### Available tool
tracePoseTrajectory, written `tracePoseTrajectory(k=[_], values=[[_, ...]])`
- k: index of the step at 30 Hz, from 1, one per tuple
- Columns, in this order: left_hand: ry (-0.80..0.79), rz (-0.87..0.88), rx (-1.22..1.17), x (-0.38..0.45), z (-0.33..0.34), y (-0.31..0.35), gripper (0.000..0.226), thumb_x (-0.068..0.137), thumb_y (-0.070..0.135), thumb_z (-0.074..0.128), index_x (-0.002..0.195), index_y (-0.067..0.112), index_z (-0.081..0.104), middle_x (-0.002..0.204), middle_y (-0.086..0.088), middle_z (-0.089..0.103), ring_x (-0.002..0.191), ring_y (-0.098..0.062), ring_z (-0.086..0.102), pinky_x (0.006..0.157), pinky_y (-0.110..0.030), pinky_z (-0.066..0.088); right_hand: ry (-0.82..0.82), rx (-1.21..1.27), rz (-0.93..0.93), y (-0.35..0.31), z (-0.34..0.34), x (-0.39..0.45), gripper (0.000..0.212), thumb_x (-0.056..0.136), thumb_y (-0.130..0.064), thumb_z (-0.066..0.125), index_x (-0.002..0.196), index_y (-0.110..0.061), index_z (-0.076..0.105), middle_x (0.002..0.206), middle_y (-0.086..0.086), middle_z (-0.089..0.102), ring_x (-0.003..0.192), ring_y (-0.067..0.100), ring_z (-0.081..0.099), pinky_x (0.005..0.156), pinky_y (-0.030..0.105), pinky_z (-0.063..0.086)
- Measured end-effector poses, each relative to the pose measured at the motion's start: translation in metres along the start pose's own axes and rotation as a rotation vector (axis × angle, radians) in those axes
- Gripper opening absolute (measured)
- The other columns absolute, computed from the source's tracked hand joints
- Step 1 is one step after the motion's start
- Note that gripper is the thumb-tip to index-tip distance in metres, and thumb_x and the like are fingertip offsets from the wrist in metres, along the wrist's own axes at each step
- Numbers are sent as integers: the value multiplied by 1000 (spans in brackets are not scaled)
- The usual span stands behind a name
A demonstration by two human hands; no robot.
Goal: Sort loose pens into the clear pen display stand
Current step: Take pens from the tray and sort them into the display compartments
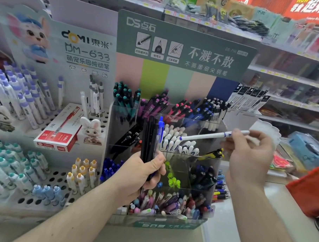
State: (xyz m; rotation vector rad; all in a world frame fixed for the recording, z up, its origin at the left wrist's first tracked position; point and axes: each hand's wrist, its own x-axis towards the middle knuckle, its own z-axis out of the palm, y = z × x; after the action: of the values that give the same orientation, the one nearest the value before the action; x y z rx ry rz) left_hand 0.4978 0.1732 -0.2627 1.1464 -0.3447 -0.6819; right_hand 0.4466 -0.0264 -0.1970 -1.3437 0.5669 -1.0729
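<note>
The clear pen display stand (209,123) rises in tiers at the centre, its compartments full of pens sorted by colour. In front of the stand, my left hand (143,175) grips a bundle of loose pens (151,137) upright: several black ones and a blue one. My right hand (248,157) pinches a white pen with blue bands (207,136), held nearly level. Its blue-ringed end hovers over the compartment of white-and-blue pens (178,141) in the middle tier.
A white pegboard display (48,180) with white, purple, teal and yellow pens stands at the left. On it lies a red and white pen box (58,133). Shop shelves (284,80) run behind, and a white counter (221,224) lies at the right.
</note>
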Motion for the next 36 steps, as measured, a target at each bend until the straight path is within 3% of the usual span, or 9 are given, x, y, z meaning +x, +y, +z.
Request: tracePoseTrajectory(k=[3,7,11,16,19,23,27,31,36], values=[[-7,-4,4,1,0,-2,24,85,29,60,86,7,50,69,-6,56,43,-13,36,42,-23,22,25,-176,-234,2,-3,5,31,90,-15,68,95,-35,45,81,8,68,75,28,69,78,42,56],[-16,-6,14,0,1,-1,20,91,24,58,85,6,52,65,-5,54,41,-12,35,44,-25,19,-38,-406,-445,18,-1,4,32,91,-15,67,96,-36,44,80,-7,68,67,-1,63,69,17,48],[-34,-18,39,-1,1,1,20,100,15,49,83,6,51,59,0,54,42,-11,35,44,-24,19,-174,-588,-484,36,1,2,28,90,-8,68,101,-29,53,81,-7,67,68,8,63,63,4,38],[-65,-5,55,-3,0,2,23,87,28,58,85,6,51,58,0,53,43,-12,36,45,-27,19,-374,-755,-444,46,5,-6,11,94,-13,64,100,-22,65,75,-7,66,77,25,63,76,35,50],[-68,-7,56,-3,0,2,23,85,29,59,87,6,52,60,-1,53,44,-12,36,46,-28,19,-412,-821,-451,50,6,-6,14,94,-10,60,93,-21,69,71,-9,63,75,20,58,89,47,46],[-63,-17,64,-4,-1,1,25,85,29,60,92,6,53,65,-3,54,45,-13,36,46,-27,20,-420,-841,-395,40,9,-8,23,92,-12,55,87,-21,75,75,-17,62,88,13,55,98,43,36],[-71,-36,77,-5,0,0,22,87,27,60,90,7,54,69,-5,55,46,-13,37,45,-25,21,-354,-767,-511,30,10,-16,21,87,-17,60,100,-18,77,92,-7,72,96,18,64,92,45,49],[-62,-80,74,-6,1,-2,15,94,19,56,97,4,54,68,-6,55,46,-12,37,44,-23,22,-565,-485,-308,15,20,-36,27,91,-8,67,108,-30,67,79,-14,67,66,2,59,61,14,49],[-104,-115,92,-10,-1,-4,40,85,28,60,106,-5,54,67,-3,58,45,-12,35,41,-20,25,-739,-433,-146,20,30,-53,36,92,-21,69,120,-39,55,88,-14,69,72,8,63,72,24,54]])
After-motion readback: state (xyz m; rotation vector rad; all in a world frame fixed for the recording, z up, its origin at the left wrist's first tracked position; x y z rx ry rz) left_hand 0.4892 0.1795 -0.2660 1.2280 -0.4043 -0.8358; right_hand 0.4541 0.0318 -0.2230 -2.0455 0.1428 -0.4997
